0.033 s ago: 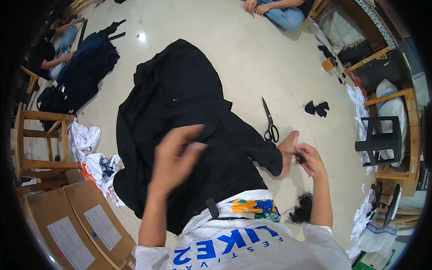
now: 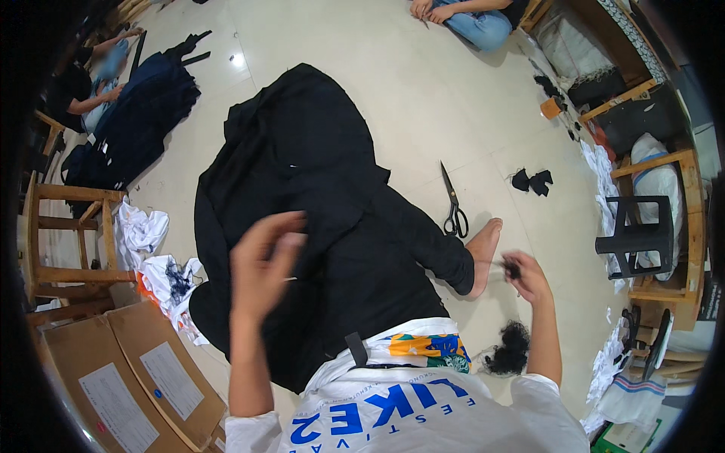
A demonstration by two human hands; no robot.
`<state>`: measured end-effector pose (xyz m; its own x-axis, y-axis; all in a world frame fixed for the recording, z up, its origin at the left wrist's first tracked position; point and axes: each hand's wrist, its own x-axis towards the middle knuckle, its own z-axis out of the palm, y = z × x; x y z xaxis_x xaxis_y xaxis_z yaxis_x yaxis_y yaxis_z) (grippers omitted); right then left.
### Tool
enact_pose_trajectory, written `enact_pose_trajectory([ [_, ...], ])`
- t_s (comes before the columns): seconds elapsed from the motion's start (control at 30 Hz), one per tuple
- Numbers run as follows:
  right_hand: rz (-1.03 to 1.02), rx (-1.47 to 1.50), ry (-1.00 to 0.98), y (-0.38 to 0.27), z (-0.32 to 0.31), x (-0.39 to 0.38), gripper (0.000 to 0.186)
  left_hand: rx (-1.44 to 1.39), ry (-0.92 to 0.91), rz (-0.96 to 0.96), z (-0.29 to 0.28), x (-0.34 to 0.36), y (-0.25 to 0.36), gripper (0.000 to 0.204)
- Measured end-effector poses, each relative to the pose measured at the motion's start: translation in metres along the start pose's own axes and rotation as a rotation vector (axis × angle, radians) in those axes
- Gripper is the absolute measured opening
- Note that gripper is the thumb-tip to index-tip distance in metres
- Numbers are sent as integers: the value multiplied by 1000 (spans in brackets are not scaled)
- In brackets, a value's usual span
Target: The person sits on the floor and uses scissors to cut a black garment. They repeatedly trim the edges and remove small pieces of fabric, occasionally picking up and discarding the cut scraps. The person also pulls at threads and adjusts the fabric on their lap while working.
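Observation:
A large black garment (image 2: 294, 128) lies spread on the floor in front of me, covering my lap. My left hand (image 2: 260, 264) hovers over its left part, blurred, with fingers apart and nothing visible in them. My right hand (image 2: 526, 275), to the right of my bare foot (image 2: 483, 249), pinches a small dark tuft of thread (image 2: 513, 270). Black-handled scissors (image 2: 451, 200) lie on the floor beside the garment, blades pointing away from me. A tangle of black thread (image 2: 504, 349) rests on the floor below my right hand.
Wooden chair (image 2: 75, 234) and cardboard boxes (image 2: 75, 385) at left; white scraps (image 2: 143, 234) nearby. A person (image 2: 75, 98) with dark fabric (image 2: 143, 121) at upper left, another (image 2: 476, 26) at top. Wooden furniture (image 2: 680, 158) and black plastic stool (image 2: 634, 234) at right; black scraps (image 2: 540, 183).
My left hand has moved to the left across the garment. My right hand has shifted slightly right and down, still holding the dark thread.

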<state>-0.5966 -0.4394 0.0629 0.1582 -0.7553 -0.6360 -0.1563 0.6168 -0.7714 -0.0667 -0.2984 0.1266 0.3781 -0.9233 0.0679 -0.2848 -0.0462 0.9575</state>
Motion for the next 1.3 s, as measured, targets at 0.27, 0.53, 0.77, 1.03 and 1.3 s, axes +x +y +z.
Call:
enact_pose_trajectory([
  [0.27,71,-1502,865,65,-204,-54,38,530,475,-555,-156,-115,-115,35],
  [0.53,-678,-1164,346,-27,32,115,21,563,593,-456,-117,-147,-97,32],
  [0.77,-549,-1186,112,26,128,177,17,665,489,-468,-90,-165,-60,42],
  [1.03,-496,-1278,369,58,92,177,26,513,578,-559,-78,-178,-60,17],
  [1.3,-452,-1149,365,61,80,195,28,-182,539,-731,-97,-182,-64,21],
])
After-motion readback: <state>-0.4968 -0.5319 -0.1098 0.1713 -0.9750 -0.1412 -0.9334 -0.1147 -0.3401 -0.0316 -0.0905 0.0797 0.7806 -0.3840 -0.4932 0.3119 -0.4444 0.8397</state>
